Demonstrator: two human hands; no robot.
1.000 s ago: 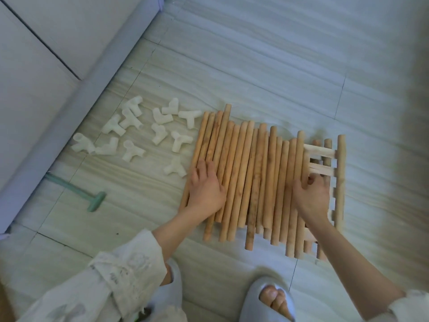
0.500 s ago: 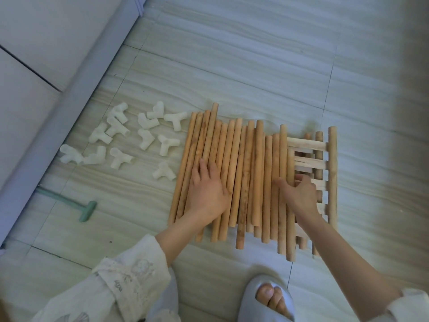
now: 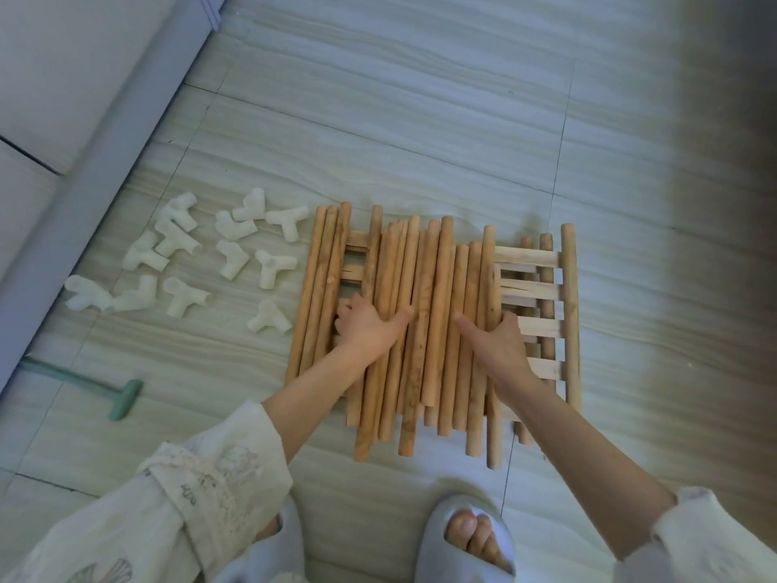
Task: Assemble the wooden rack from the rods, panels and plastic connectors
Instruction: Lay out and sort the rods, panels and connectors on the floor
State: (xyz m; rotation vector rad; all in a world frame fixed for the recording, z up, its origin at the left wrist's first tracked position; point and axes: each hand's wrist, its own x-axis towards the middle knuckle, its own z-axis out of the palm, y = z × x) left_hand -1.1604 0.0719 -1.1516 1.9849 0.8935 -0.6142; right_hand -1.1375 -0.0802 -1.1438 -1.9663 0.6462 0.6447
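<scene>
Several wooden rods (image 3: 433, 313) lie side by side on the tiled floor, on top of slatted wooden panels (image 3: 529, 288). The panels' slats show at the right and through a gap (image 3: 353, 256) among the left rods. My left hand (image 3: 368, 330) rests on the rods with its fingers curled down into that gap and its thumb stretched right. My right hand (image 3: 500, 342) grips the right side of the middle bunch, thumb stretched left. Several white plastic connectors (image 3: 269, 267) lie scattered to the left.
A green T-shaped tool (image 3: 122, 397) lies on the floor at the lower left. A grey baseboard and white cabinet (image 3: 96, 162) run along the left. My slippered feet (image 3: 466, 536) stand just below the rods.
The middle rods have been squeezed together between my hands. A gap has opened among the left rods, showing slats beneath. My left fingers have curled into it.
</scene>
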